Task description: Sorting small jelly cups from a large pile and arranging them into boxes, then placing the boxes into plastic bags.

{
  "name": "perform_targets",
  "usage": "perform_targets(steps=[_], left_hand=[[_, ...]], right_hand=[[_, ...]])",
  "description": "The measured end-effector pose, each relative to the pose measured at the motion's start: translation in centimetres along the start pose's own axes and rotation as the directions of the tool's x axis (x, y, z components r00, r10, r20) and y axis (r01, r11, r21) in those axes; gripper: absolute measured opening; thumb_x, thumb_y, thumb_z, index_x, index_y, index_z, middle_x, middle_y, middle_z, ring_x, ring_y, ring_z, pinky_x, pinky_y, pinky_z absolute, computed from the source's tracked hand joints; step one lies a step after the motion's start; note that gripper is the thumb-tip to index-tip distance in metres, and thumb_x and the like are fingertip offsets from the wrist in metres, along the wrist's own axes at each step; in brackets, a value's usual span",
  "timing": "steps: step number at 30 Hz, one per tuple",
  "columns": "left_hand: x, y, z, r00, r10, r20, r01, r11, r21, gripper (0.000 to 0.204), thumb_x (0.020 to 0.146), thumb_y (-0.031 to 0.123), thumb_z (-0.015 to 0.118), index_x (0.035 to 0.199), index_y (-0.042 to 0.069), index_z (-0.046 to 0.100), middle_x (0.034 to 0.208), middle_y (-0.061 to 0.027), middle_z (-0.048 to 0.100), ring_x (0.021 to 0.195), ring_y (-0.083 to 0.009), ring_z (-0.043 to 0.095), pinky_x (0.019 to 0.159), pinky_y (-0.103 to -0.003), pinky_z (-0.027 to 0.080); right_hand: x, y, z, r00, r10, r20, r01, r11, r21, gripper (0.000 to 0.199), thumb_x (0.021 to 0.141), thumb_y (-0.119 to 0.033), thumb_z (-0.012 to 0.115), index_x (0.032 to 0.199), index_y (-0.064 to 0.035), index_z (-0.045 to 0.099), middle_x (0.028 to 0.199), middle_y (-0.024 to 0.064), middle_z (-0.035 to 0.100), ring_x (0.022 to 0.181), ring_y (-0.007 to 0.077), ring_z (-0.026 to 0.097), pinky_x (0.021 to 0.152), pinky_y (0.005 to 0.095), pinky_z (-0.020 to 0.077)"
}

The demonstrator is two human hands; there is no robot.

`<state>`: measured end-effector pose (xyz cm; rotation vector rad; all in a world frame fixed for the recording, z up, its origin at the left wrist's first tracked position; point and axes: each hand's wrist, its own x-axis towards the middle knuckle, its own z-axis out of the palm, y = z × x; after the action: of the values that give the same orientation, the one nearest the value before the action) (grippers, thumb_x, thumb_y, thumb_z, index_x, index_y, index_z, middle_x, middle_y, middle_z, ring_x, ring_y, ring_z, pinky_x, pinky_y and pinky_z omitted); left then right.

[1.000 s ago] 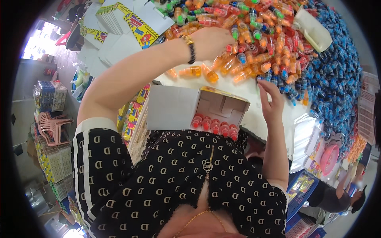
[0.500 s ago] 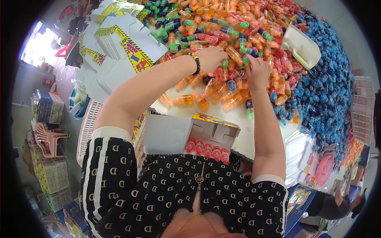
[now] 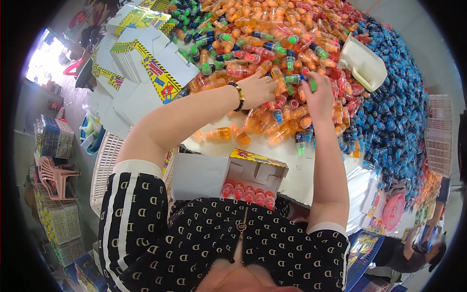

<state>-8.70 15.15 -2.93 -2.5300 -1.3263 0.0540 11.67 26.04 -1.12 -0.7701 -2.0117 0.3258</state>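
Observation:
My left hand (image 3: 259, 92), with a dark beaded bracelet on its wrist, reaches into a heap of small orange bottles (image 3: 265, 121). Its fingers are curled beside an orange bottle (image 3: 278, 77); the fingertips are partly hidden, so what they hold cannot be made out. My right hand (image 3: 320, 97) is closed in a pinch on a small bottle with a green cap (image 3: 313, 86), just right of the left hand. Close to my body lies an open carton (image 3: 258, 168) with its white flap spread to the left. One row of red-capped pink bottles (image 3: 249, 193) stands along its near side.
Flat folded cartons (image 3: 141, 73) are stacked at the far left. A cream jug-shaped scoop (image 3: 368, 65) lies on the heap, beside many blue bottles (image 3: 394, 102). White baskets (image 3: 104, 165) stand left. A pink basin (image 3: 394, 211) and another person (image 3: 408, 250) are at right.
The view has shifted slightly. My left hand has drawn back a little from the bottles. My right hand keeps near the same spot, its fingers now around a green-capped bottle.

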Motion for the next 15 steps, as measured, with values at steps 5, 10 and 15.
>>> perform_targets(steps=[5,10,15], left_hand=[[0.8,-1.1,-2.7,0.878,-0.465,0.111,0.428,0.663,-0.615,0.03,0.078,0.016,0.064,0.106,0.006,0.06,0.1,-0.0142,0.06,0.095,-0.0318,0.061,0.081,-0.041,0.05],[1.0,-1.9,-2.5,0.821,-0.561,0.107,0.518,0.652,-0.553,0.033,0.077,0.018,0.067,0.107,0.006,0.059,0.103,-0.014,0.061,0.094,-0.0319,0.062,0.081,-0.041,0.05],[1.9,-0.7,-0.9,0.974,-0.211,0.076,0.212,0.977,-0.008,0.029,0.078,0.018,0.068,0.105,0.009,0.062,0.113,-0.0115,0.059,0.103,-0.0293,0.06,0.085,-0.04,0.048]], right_hand=[[1.9,1.7,2.5,0.892,-0.268,0.363,0.397,0.849,-0.348,0.017,0.079,-0.009,0.065,0.096,-0.0094,0.062,0.093,0.0097,0.063,0.088,0.0257,0.063,0.073,0.0376,0.0525],[3.3,1.1,2.8,0.905,-0.118,0.41,0.331,0.799,-0.502,0.017,0.079,-0.013,0.063,0.096,-0.0114,0.063,0.098,0.007,0.062,0.089,0.0244,0.063,0.071,0.0392,0.0519],[4.8,1.7,2.7,0.833,-0.46,0.307,0.553,0.683,-0.478,0.011,0.08,-0.013,0.059,0.09,-0.0116,0.061,0.099,0.0023,0.059,0.09,0.0214,0.059,0.072,0.0369,0.0489]])
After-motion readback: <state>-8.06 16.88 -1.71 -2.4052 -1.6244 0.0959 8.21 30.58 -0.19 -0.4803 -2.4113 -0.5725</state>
